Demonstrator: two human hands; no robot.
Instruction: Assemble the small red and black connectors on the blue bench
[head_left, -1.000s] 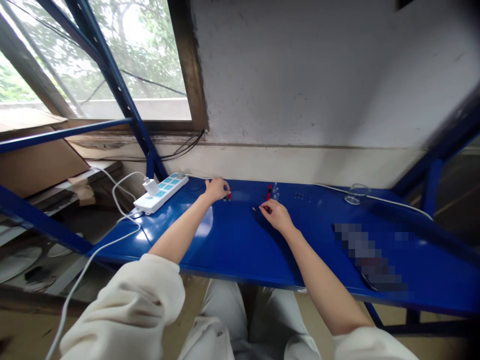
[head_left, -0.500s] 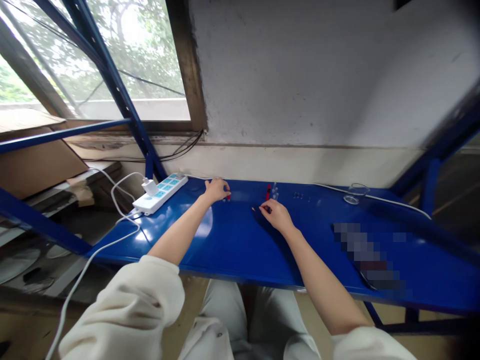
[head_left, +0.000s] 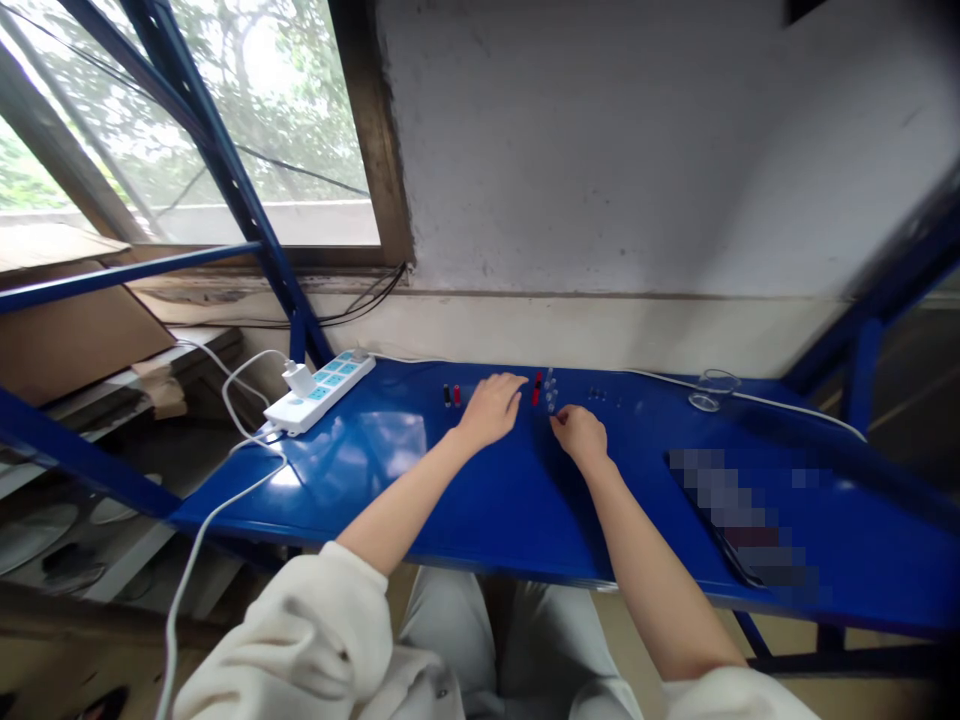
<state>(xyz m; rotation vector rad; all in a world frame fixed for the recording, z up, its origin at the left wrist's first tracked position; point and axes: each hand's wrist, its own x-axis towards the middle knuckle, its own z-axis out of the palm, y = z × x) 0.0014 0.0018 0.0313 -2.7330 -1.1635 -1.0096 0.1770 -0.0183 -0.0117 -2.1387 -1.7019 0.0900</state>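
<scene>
My left hand (head_left: 491,408) hovers over the middle of the blue table (head_left: 495,510), fingers stretched out toward small red and black pieces (head_left: 537,388); it is open and holds nothing that I can see. To its left, a small black cylinder (head_left: 446,394) and a red cylinder (head_left: 457,395) stand side by side. My right hand (head_left: 581,432) has its thumb and fingers pinched together, just in front of several small clear pieces (head_left: 551,395). Whatever is in that pinch, if anything, is too small or hidden to name.
A white power strip (head_left: 319,392) with a plugged-in charger lies at the table's left end. A clear round container (head_left: 705,400) sits at the back right by a white cable (head_left: 802,410). A blurred-out dark flat object (head_left: 731,520) lies on the right.
My left hand has moved right, away from the black and red cylinders, which now show fully. My right hand has shifted slightly right, toward the clear pieces, still pinched.
</scene>
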